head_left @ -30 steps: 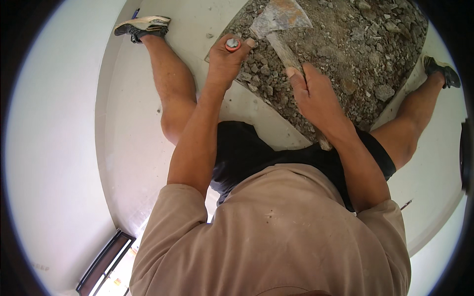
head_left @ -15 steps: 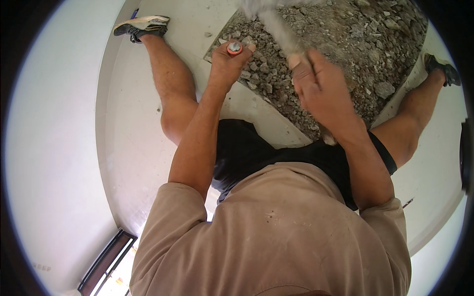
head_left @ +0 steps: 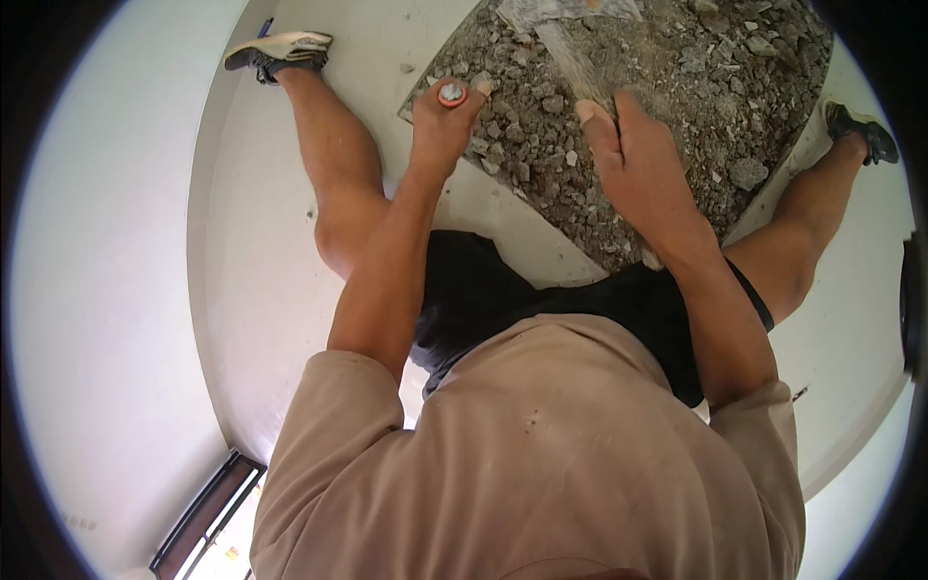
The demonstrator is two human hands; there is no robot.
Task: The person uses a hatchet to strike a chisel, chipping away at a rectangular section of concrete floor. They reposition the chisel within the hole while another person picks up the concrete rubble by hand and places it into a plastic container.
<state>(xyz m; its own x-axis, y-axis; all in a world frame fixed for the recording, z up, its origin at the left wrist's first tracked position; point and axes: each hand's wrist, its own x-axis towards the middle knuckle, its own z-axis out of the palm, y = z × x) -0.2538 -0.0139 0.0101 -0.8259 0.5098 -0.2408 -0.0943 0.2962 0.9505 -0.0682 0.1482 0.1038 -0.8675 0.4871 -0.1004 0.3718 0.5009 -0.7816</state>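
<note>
Grey rubble (head_left: 667,106) fills a broken patch of the pale floor (head_left: 261,280), and both hands work at its near edge. The left hand (head_left: 443,126) is closed around a chisel (head_left: 451,94); only the round red and grey top of the chisel shows above the fist, and it stands upright at the left border of the rubble. The thumb lies beside this top. The right hand (head_left: 643,174) is wrapped around the wooden handle of a hammer (head_left: 570,43). The handle goes up and to the left from the fist, and the metal head is at the upper edge of the picture, blurred, above the stones. The hammer head is apart from the chisel, higher and to the right of it.

The rubble is made of many small grey pieces and dust, with some larger lumps near the right hand. Its edges are straight where the floor is cut.

The person sits on the floor with legs spread around the patch. The left leg (head_left: 333,184) stretches to the upper left and ends in a pale shoe (head_left: 280,48). The right leg (head_left: 802,242) goes to the upper right and ends in a dark shoe (head_left: 865,130). The person wears black shorts (head_left: 541,300) and a beige shirt (head_left: 541,464). A dark frame (head_left: 203,512) lies at the lower left.
</note>
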